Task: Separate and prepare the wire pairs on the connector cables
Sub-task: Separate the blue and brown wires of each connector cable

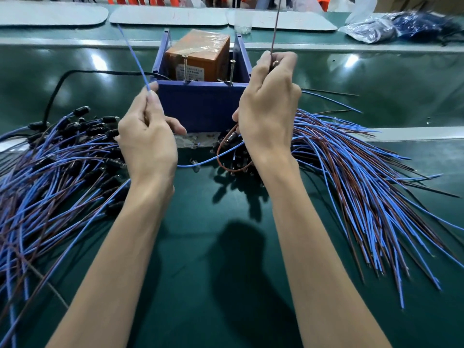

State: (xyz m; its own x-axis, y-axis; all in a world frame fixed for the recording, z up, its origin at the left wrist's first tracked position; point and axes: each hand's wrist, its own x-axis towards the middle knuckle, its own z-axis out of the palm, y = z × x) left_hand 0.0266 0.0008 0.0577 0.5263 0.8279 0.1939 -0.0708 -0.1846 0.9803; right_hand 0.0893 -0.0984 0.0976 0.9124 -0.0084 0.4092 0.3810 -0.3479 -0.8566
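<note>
Blue wire (136, 59) in left fingers (150, 95), brown wire (275, 33) in right fingers (277, 62), top seemingly cropped

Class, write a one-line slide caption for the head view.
Left hand pinches the blue wire, right hand grips the brown wire, spread apart.

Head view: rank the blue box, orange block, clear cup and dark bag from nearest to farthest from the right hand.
1. Blue box, just left of the right hand.
2. Orange block, inside the box.
3. Clear cup, behind the box.
4. Dark bag, far right.
</note>
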